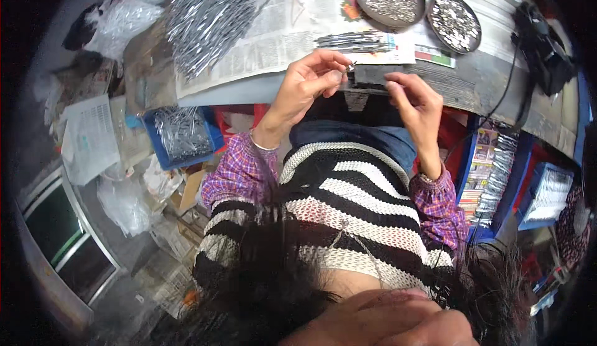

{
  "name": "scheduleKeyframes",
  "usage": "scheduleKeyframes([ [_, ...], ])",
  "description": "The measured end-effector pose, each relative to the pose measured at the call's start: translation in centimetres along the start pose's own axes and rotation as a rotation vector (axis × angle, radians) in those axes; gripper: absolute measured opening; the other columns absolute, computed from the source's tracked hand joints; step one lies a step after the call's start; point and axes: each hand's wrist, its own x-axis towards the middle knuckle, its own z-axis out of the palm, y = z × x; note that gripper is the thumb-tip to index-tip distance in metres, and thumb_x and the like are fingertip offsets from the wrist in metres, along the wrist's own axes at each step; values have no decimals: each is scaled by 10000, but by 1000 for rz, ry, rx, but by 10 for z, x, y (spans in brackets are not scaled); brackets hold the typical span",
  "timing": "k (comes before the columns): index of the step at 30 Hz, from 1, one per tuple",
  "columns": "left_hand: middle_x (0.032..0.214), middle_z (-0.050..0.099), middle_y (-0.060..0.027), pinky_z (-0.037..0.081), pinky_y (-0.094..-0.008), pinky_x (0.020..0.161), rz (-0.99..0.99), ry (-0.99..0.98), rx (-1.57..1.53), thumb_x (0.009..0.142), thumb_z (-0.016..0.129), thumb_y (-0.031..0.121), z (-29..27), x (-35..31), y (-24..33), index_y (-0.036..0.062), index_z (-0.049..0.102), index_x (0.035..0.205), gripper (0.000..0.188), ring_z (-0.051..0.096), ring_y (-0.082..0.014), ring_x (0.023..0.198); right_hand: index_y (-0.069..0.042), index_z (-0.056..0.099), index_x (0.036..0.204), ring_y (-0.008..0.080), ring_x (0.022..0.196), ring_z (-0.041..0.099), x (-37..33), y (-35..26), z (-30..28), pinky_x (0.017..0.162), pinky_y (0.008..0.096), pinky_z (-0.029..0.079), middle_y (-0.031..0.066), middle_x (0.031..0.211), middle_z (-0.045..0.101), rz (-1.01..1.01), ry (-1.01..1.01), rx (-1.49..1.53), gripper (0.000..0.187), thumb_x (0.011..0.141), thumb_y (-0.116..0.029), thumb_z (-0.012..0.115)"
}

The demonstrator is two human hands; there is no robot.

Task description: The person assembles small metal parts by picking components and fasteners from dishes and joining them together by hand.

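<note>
I see left hand [308,81] fingers pinching a small metal clip [350,66] above the worktop [485,88] edge; right hand [413,100] fingers pressed together, nothing visible. Near pile of finished rods [354,41] small, far-left heap [208,16] large: mostly undone.

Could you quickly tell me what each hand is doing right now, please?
Left hand: fingers pinched shut on a small metal piece.
Right hand: fingers curled, tips pinched; whether it holds anything cannot be told.
</note>
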Motion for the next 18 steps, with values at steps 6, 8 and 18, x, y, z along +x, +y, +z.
scheduleKeyframes([
  [6,766,553,-42,367,-202,554,-23,-67,153,806,590,47,31,17,-7,-7,563,982,186,471,-87,628,-28,655,835,166,598,595,1,-11,-9,538,268,459,96,730,630,-159,81,-72,110,742,-86,653],
  [8,766,550,-7,373,-192,550,8,-37,277,818,595,64,39,21,-12,5,576,967,161,477,-63,632,-37,652,821,213,627,608,-7,-16,-16,566,297,470,128,742,622,-99,114,-53,139,719,-130,668],
  [18,900,595,-36,378,-168,615,120,-125,488,826,565,17,60,31,-14,-21,573,1034,212,501,-61,716,-7,638,786,188,604,597,-16,-2,-27,545,288,469,98,690,616,-218,263,2,145,716,-132,660],
])
